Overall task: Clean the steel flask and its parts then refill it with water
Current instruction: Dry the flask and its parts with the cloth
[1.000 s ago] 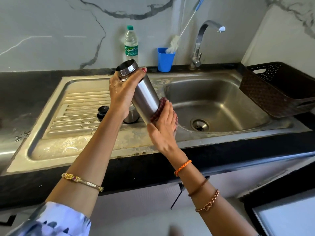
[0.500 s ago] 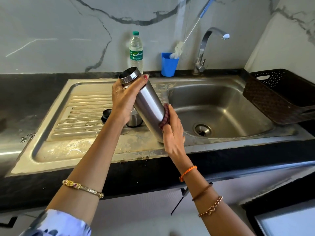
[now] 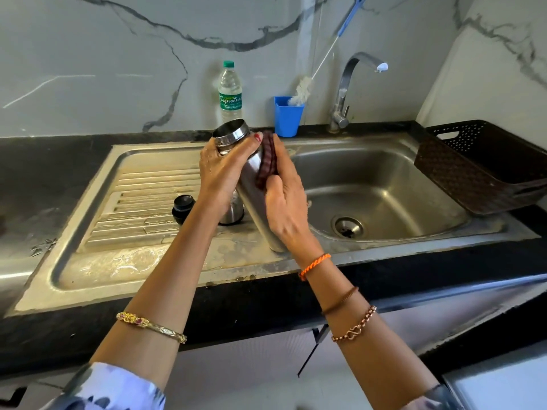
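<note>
The steel flask (image 3: pixel 251 184) is tilted over the sink's draining board, its open mouth up and to the left. My left hand (image 3: pixel 220 173) grips it just below the mouth. My right hand (image 3: pixel 285 202) holds a dark red scrub pad (image 3: pixel 268 159) pressed against the flask's upper right side. Behind my left arm, a black stopper (image 3: pixel 183 207) and a steel cap (image 3: pixel 232 213) stand on the draining board, the cap partly hidden.
The steel sink (image 3: pixel 384 184) has its drain (image 3: pixel 347 226) to the right. At the back stand the tap (image 3: pixel 352 84), a blue cup (image 3: pixel 287 115) with a bottle brush (image 3: pixel 302 90), and a plastic water bottle (image 3: pixel 230 93). A brown basket (image 3: pixel 479 167) sits at the far right.
My right hand has slid the scrub pad from the flask's lower end up to near its mouth. My left hand keeps its grip on the flask.
</note>
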